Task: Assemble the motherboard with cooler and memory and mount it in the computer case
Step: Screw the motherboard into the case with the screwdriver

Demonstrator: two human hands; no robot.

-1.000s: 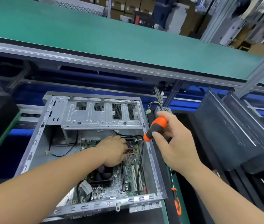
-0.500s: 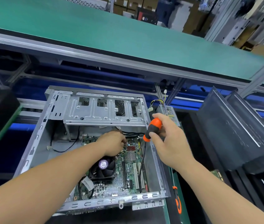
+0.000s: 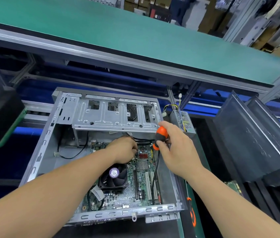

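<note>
Left hand (image 3: 123, 150) fingers curled on motherboard (image 3: 135, 184), pinch unclear; right hand (image 3: 173, 148) grips screwdriver (image 3: 160, 137). Risk: tip slips, gouges board.

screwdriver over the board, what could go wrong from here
The screwdriver in the right hand hangs above the bare motherboard; a slip could gouge it. The left hand seems to pinch something small, hidden by fingers; dropped, it may vanish among components. A black cable lies near the tool.
</note>
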